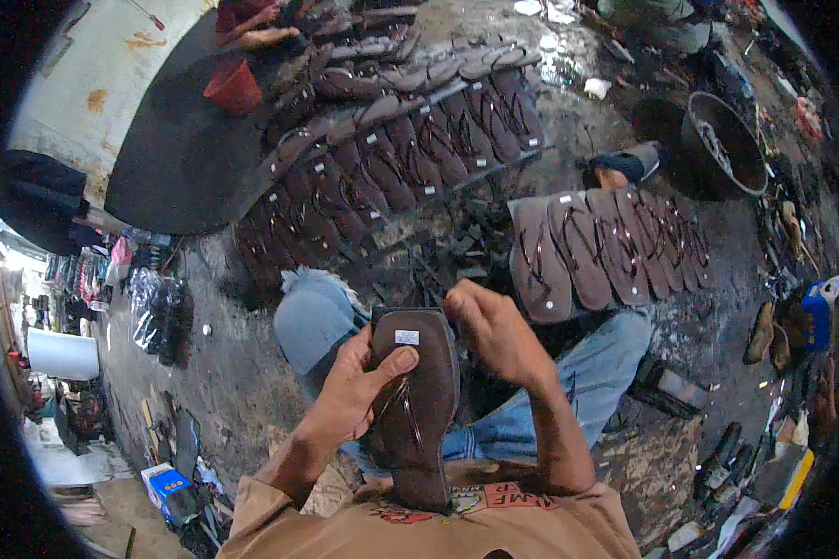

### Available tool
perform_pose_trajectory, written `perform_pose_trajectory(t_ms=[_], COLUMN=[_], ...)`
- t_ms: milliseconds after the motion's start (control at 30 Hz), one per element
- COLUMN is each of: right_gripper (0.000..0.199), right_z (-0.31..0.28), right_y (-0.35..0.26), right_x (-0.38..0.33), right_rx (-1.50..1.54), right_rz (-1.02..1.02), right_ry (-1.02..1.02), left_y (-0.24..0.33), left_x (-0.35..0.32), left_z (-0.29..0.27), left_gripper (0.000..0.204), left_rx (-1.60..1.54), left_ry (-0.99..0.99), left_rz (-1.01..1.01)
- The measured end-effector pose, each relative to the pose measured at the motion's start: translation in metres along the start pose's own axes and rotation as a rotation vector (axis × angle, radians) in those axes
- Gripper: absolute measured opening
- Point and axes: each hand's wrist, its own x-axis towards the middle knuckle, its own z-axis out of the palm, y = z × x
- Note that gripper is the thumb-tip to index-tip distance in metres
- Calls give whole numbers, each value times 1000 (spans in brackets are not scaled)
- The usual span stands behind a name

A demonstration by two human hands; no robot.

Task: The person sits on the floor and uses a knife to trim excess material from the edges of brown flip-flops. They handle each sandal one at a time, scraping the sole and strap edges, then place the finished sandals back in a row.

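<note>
A dark brown flip-flop [429, 382] stands out lengthwise from my chest, its broad far end bearing a small white sticker [406, 337]. My left hand [352, 387] is closed round its left edge, the thumb pressed on the footbed just below the sticker. Glossy thin straps cross the sole nearer to me. Just right of the far end is my right hand [499, 334], its fingers curled together by the corner of the sole. Whatever those fingers pinch, if anything, is hidden.
Ahead lie long rows of brown flip-flops [419, 154], with a shorter row [615, 247] at right. A red bucket [232, 88] and a dark round tub [764, 172] stand farther off. Dark scraps litter the floor. A co-worker's hand [268, 37] shows at the top.
</note>
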Motion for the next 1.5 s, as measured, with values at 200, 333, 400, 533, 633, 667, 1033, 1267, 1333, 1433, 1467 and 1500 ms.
perform_pose_trajectory(t_ms=[200, 333, 400, 533, 633, 667, 1033, 1267, 1333, 1433, 1467, 1500], right_gripper=[36, 38, 41, 31, 31, 31, 28, 37, 34, 35, 33, 32], right_z=[-40, -24, 2, 12, -3, -10, 18, -70, -72, -36, -26, -18], right_y=[-7, -1, 4, 2, -13, -21, 22, 74, 54, 16, 16, 20], right_x=[-47, -170, -205, -230, -231, -229, -132, -141, -148, -171, -186, -199], right_rx=[223, -10, -2, -8, -6, -15, -35, -169, 218, 128, 64, 7], right_rz=[35, -10, -14, 160, 199, 197, 98, 56, 235, 77, 98, 102], right_ry=[325, 91, -3, -162, -187, -199, -51, 738, 780, 600, 457, 315], left_y=[87, 48, 34, 22, 19, 18, 21, 2, -8, -27, -33, -36], left_x=[-17, -40, -58, -71, -74, -75, -49, -6, -3, -4, -5, -10], left_z=[-6, -10, -13, -15, -10, -10, 41, 39, 59, 56, 55, 54], left_gripper=[50, 46, 46, 45, 45, 45, 45, 43, 41, 38, 37, 35], left_rx=[398, 501, 496, 478, 511, 510, 899, -284, -244, -461, -581, -583], left_ry=[-319, -372, -307, -229, -260, -269, -802, -245, 2, 51, 12, 28], left_rz=[58, -168, -261, -323, -302, -282, -303, 312, 328, 147, 48, 19])
